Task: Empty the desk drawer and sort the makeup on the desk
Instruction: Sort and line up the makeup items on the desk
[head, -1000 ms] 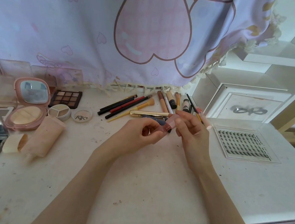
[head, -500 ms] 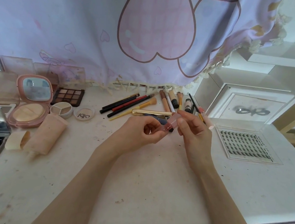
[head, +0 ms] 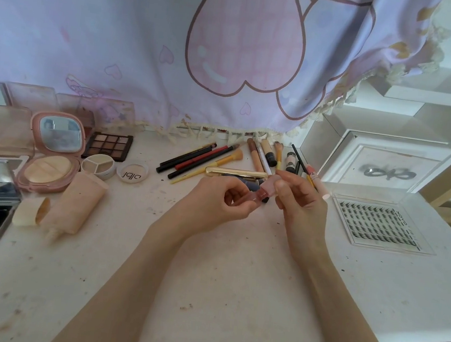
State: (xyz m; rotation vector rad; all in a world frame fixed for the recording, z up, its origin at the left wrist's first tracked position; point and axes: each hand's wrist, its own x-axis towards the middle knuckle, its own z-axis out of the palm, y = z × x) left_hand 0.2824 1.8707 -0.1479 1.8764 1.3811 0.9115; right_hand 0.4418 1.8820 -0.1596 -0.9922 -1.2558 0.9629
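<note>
above mid-desk, both hands are still working the small translucent pink lip-gloss tube (head: pixel 258 197): left hand (head: pixel 215 200) pinching the body, right hand (head: pixel 297 204) pinching the pale cap. barely shifting over the last second; likely capping it, not yet sorted into the pencil-and-brush row (head: pixel 208 160).

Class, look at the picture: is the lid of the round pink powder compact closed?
No. The pink compact lies open, its mirror lid raised behind the powder pan.
</note>
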